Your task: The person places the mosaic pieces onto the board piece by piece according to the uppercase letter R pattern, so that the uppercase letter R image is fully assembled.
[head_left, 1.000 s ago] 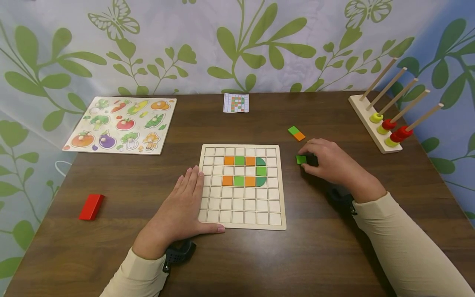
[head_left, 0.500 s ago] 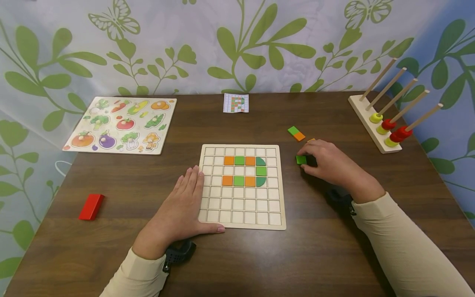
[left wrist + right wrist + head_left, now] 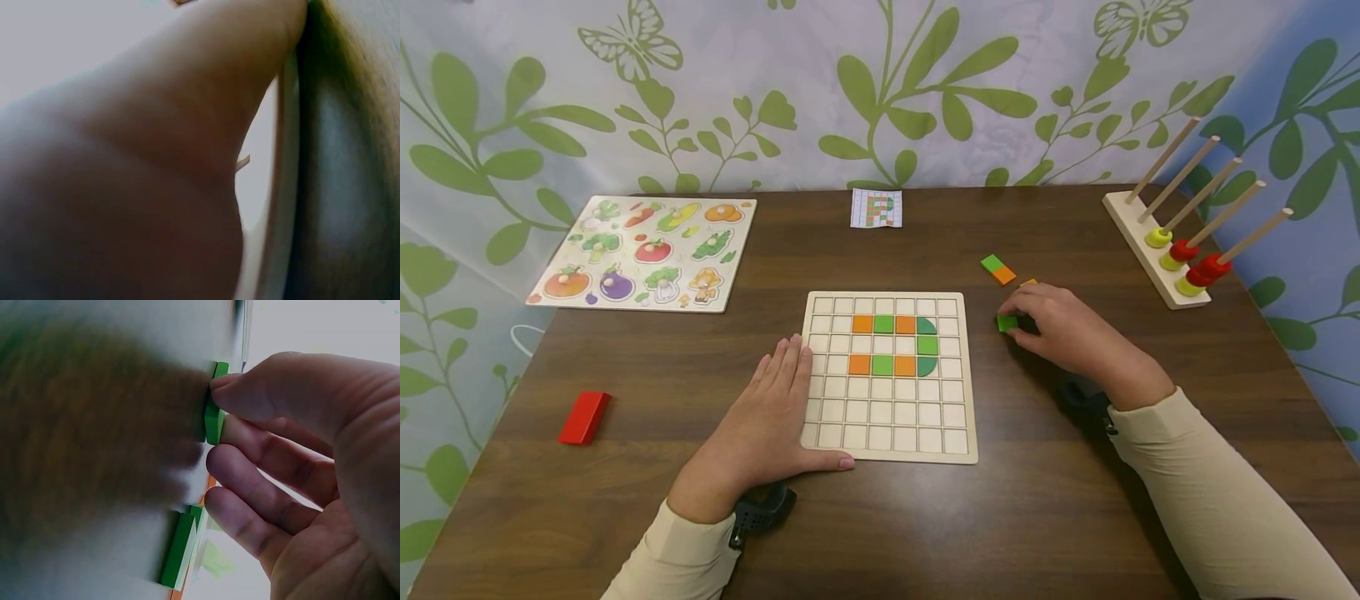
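My right hand point(image 3: 1063, 329) pinches a small green square tile point(image 3: 1006, 323) between thumb and fingers, right of the wooden grid board point(image 3: 887, 450). In the right wrist view the same green tile point(image 3: 214, 422) stands at the thumb tip, close to the table. An orange tile point(image 3: 1028, 282) peeks out behind the fingers, mostly hidden. My left hand point(image 3: 763, 425) rests along the board's left edge, fingers straight, thumb at the bottom edge. On the board, orange tiles point(image 3: 862, 325), green tiles point(image 3: 928, 345) and dark green quarter-round tiles point(image 3: 927, 367) form a sideways U.
A green tile and an orange tile point(image 3: 1003, 274) lie together behind my right hand. A small pattern card point(image 3: 877, 208) lies at the back, a vegetable puzzle point(image 3: 643, 254) back left, a red block point(image 3: 584, 418) at left, and a bead-and-peg stand point(image 3: 1165, 258) at right.
My right hand has shifted very slightly, and an orange tile's edge now shows behind its fingers. The left hand and the board stay still.
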### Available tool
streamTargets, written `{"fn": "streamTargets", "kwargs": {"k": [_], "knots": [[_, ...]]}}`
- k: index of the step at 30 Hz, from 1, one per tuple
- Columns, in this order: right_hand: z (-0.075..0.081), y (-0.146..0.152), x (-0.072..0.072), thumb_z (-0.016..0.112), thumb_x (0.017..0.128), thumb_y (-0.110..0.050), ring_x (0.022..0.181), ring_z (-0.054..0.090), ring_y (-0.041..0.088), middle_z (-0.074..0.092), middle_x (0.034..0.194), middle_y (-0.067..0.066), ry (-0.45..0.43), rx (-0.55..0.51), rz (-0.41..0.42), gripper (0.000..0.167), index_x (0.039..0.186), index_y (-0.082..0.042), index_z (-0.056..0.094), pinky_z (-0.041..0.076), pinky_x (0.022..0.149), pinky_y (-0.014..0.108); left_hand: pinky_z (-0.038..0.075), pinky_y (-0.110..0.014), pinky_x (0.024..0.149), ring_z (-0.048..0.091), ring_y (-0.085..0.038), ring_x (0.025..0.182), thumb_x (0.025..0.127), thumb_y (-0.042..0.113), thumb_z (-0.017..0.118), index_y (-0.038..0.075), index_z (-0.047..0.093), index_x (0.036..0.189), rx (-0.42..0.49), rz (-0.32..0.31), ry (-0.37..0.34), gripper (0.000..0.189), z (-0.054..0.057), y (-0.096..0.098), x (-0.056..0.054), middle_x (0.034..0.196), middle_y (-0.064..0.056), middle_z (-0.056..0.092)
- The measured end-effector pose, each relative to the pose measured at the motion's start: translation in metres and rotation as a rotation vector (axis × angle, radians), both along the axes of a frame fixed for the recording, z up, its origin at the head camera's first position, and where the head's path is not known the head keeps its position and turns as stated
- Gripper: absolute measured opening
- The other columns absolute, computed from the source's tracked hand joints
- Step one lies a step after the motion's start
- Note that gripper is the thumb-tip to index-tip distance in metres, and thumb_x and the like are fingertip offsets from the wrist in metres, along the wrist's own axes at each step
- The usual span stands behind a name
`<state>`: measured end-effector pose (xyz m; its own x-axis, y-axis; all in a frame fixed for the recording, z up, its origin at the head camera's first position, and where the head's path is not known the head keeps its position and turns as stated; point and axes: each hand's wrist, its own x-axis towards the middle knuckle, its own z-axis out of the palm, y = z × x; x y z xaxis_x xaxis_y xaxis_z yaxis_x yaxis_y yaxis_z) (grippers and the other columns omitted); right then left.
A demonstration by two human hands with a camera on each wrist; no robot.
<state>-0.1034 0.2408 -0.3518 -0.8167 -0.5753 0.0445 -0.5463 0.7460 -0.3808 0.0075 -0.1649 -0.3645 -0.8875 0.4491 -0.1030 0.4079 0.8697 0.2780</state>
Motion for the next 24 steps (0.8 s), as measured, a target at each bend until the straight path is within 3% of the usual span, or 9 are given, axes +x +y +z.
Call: {"fn": "streamTargets", "kwargs": {"k": [13,24], "knots": [[0.001,-0.003,0.002,0.086,0.086,-0.001,0.093,0.066,0.025,0.068,0.104,0.008,0.029,0.016,-0.039,0.024,0.106,-0.003,0.074,0.058,0.086,0.049,0.016,-0.054,0.124,0.01,-0.043,0.157,0.073,0.092,0.067,-0.013,0.015,0.162,0.006,-0.007,0.001,0.147,0.0,0.0,0.0,0.169,-0.031,0.011],[0.003,-0.018,-0.001,0.084,0.088,-0.004,0.092,0.067,0.025,0.069,0.103,0.007,0.013,-0.008,0.003,0.021,0.106,-0.002,0.074,0.058,0.083,0.048,0.015,-0.054,0.124,0.01,-0.044,0.157,0.073,0.092,0.066,-0.013,0.014,0.162,0.002,-0.007,0.002,0.147,-0.001,0.0,0.0,0.169,-0.031,0.01]]}}
